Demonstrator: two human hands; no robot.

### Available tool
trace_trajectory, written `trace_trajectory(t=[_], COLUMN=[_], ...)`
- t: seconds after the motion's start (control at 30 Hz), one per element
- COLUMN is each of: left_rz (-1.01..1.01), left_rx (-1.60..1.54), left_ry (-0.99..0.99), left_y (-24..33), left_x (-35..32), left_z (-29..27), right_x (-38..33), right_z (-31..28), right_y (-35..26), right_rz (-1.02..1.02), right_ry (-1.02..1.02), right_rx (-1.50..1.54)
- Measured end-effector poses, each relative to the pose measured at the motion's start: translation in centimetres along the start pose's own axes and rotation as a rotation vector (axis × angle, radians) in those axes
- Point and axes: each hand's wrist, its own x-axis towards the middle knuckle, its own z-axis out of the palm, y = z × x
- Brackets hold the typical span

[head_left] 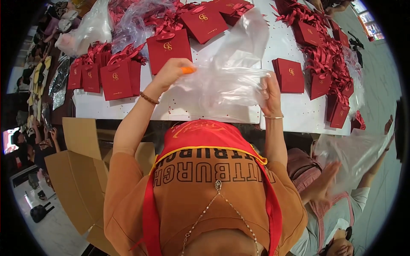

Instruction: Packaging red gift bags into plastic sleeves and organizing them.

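A clear plastic bag (228, 87) is stretched between my two hands above the white table. On its left side, my left hand (173, 71) pinches the plastic; an orange cover sits on one fingertip. My right hand (271, 91) grips the opposite side, with its fingers curled into the film. The bag's far part stands up and looks loose and creased. Just beyond my left hand lies a red paper gift bag (168, 50) with a gold print. Right of my right hand is a small stack of red gift bags (290, 77).
More red gift bags with ribbon handles (121, 79) stand at the left, and a long heap (322, 64) lies at the right. Crumpled plastic (92, 30) is at the back left. An open cardboard box (74, 179) stands left of me. A co-worker (329, 213) handles clear plastic at my right.
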Motion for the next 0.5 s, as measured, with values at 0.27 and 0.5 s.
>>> trace_trajectory(t=[0.27, 0.5], left_rz=[-0.052, -0.029], left_rx=[-1.224, -0.526], left_ry=[0.086, 0.346], left_y=[3.2, 5.9], left_x=[0.9, 3.4], left_z=[2.3, 4.7], right_x=[-2.2, -0.8], right_z=[-0.5, 7.5], right_y=[0.2, -1.2], right_rz=[-0.201, -0.852], right_ry=[0.212, 0.182], right_rx=[-1.988, -2.298])
